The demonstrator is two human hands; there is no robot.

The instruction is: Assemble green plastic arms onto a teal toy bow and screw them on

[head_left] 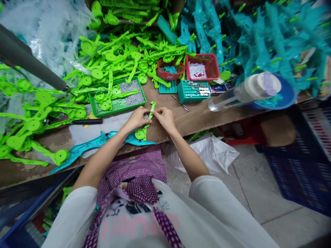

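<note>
A lime-green plastic part [141, 134] with a round disc at its near end stands out in front of me, its narrow arm pointing away. My left hand [138, 118] is closed on the left side of that arm. On the other side, my right hand [164, 118] has its fingers pinched at the arm's upper portion; anything small between the fingertips is hidden. A long blue plastic piece [89, 146] lies along the table's front edge, partly under my left forearm and beside the green part's disc.
A green tray [119, 109] of small metal pieces, a teal box [193, 91], red baskets [216, 76] [170, 78] and a screwdriver [180, 103] lie beyond my hands. Green parts [110, 57] pile up at left. A clear bottle [240, 93] and blue bowl [287, 101] are right.
</note>
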